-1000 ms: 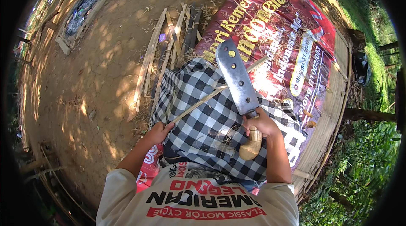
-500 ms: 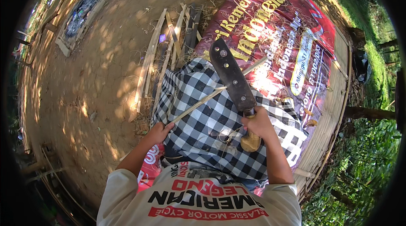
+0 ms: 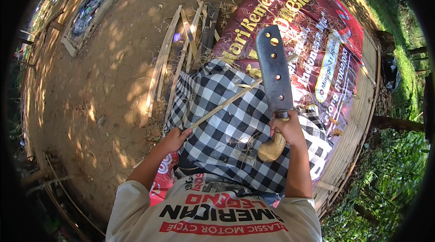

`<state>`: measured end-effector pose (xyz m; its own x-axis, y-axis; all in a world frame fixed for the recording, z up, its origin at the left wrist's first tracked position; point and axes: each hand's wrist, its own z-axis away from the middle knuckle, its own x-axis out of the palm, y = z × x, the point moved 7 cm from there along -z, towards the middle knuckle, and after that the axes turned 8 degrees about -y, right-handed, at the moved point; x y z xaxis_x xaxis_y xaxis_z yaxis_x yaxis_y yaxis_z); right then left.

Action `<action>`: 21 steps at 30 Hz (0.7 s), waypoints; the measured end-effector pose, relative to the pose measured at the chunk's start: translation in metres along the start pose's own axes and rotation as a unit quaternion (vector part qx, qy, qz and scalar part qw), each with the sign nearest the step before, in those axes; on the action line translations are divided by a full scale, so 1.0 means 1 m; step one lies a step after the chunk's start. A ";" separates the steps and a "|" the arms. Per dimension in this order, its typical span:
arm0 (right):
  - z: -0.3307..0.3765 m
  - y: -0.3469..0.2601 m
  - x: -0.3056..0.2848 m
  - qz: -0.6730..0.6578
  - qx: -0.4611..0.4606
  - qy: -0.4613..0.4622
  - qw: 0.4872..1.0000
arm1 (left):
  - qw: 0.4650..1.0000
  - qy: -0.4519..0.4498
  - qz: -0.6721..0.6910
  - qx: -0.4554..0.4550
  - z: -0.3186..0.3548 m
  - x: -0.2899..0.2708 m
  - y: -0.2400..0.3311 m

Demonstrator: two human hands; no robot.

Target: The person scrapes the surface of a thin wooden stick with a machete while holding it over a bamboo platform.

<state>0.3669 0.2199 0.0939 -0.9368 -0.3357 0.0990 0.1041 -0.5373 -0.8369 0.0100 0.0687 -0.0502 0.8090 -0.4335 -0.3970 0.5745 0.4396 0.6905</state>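
My right hand [image 3: 287, 127] grips the pale wooden handle of a broad dark cleaver [image 3: 273, 70], whose blade with three holes points away from me above my lap. My left hand [image 3: 176, 138] holds the near end of a thin bamboo strip [image 3: 226, 103]. The strip runs diagonally up and to the right, passing under the blade. A black and white checked cloth [image 3: 226, 128] covers my lap beneath both hands.
A large red printed banner [image 3: 317, 38] lies spread on a woven bamboo platform [image 3: 358, 119]. Several split bamboo slats [image 3: 181, 47] lie on the dirt ground [image 3: 104, 83] at left. Grass and plants border the right side.
The cleaver has shifted: its blade has swung from leaning left to nearly straight away from me. My left hand keeps hold of the strip's end.
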 end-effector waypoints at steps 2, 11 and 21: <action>-0.002 0.007 -0.007 0.059 0.019 0.044 0.997 | 1.000 -0.017 -0.013 -0.019 0.004 -0.008 0.026; 0.004 0.021 0.013 -0.002 0.123 -0.101 0.987 | 1.000 -0.004 -0.015 -0.024 0.006 -0.007 0.011; 0.012 -0.012 -0.010 -0.021 0.007 0.049 0.999 | 0.999 -0.007 -0.033 -0.037 0.005 -0.008 0.030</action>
<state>0.3793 0.2208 0.1096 -0.9686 -0.2353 0.0810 0.0671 -0.5603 -0.8256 0.0199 0.0820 -0.0233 0.7674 -0.4738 -0.4319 0.6347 0.4659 0.6165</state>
